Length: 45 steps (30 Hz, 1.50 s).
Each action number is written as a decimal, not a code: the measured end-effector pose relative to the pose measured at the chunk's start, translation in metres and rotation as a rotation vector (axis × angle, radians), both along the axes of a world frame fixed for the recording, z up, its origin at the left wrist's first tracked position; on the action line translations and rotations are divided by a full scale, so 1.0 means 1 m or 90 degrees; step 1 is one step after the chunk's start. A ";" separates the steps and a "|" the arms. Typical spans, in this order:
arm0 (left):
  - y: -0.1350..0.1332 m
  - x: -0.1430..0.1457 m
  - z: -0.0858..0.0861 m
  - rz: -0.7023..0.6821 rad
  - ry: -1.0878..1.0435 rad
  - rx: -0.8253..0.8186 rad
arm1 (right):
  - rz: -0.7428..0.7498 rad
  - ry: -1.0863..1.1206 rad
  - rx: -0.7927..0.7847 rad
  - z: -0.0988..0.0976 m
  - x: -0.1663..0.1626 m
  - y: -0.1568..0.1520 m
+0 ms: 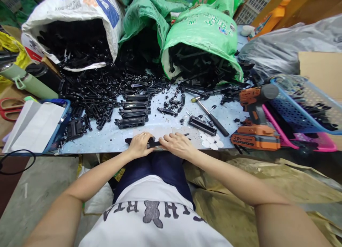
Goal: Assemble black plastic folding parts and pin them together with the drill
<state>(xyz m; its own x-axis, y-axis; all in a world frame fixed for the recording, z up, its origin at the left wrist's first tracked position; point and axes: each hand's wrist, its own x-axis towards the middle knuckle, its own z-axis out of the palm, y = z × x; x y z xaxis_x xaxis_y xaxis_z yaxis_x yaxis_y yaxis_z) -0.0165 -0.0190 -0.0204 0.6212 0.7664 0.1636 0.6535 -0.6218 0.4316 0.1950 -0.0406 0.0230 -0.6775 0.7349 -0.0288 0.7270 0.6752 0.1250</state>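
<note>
At the table's front edge, my left hand (140,144) and my right hand (176,144) both grip a long black plastic part (154,143). Its left end pokes out beyond my left hand; much of the rest is hidden under my fingers. Just behind my hands lies a row of similar black bar-shaped parts (131,123). To the right of my right hand are another black bar (202,126), white round discs (213,141) and a hammer (212,117) with a dark handle.
An orange cordless drill (255,122) stands right of the hammer. Sacks of black parts, one white (112,22) and one green (200,29), lie open at the back. A blue basket (301,108) stands right; a loose heap of black pieces (93,93) spreads left.
</note>
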 end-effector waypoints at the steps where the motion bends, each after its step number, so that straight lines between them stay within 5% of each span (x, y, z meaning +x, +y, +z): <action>1: 0.001 0.002 0.001 -0.006 0.022 -0.014 | -0.005 0.007 -0.005 -0.004 0.003 0.001; 6: 0.037 0.031 0.012 -0.101 0.074 -0.024 | -0.010 0.098 -0.040 -0.029 0.035 0.004; 12: 0.134 0.084 0.019 0.001 0.173 0.057 | -0.228 0.106 0.044 -0.038 0.071 0.028; 15: 0.149 0.088 0.017 -0.017 0.181 0.054 | -0.242 0.039 0.036 -0.039 0.079 0.049; 18: 0.138 0.072 0.019 -0.019 0.175 0.066 | -0.201 0.014 -0.026 -0.042 0.083 0.063; 23: 0.116 0.040 0.026 0.041 -0.002 -0.010 | -0.266 0.050 -0.043 -0.044 0.085 0.070; 26: 0.112 0.041 0.025 0.070 -0.104 -0.113 | -0.315 0.104 -0.037 -0.039 0.076 0.074; 30: 0.106 0.052 0.025 0.063 -0.184 -0.181 | -0.220 0.255 -0.026 -0.029 0.047 0.082; 32: 0.100 0.049 0.029 0.060 -0.210 -0.176 | -0.188 0.260 -0.075 -0.026 0.035 0.088; 36: 0.081 0.014 0.039 0.120 -0.223 -0.095 | -0.283 0.233 -0.056 -0.023 0.034 0.097; 41: 0.048 -0.039 0.031 0.149 -0.154 -0.044 | -0.361 0.289 0.014 -0.025 0.072 0.095; 45: 0.028 -0.050 0.023 0.125 -0.063 -0.010 | -0.439 0.280 -0.012 -0.031 0.099 0.083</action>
<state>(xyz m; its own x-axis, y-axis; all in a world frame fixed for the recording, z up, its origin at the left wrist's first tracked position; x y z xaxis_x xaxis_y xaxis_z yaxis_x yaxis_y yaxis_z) -0.0663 0.0094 0.0027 0.4412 0.8739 0.2039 0.7151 -0.4797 0.5085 0.2944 0.0426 -0.0083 -0.0256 0.9927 0.1182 0.9595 0.0576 -0.2758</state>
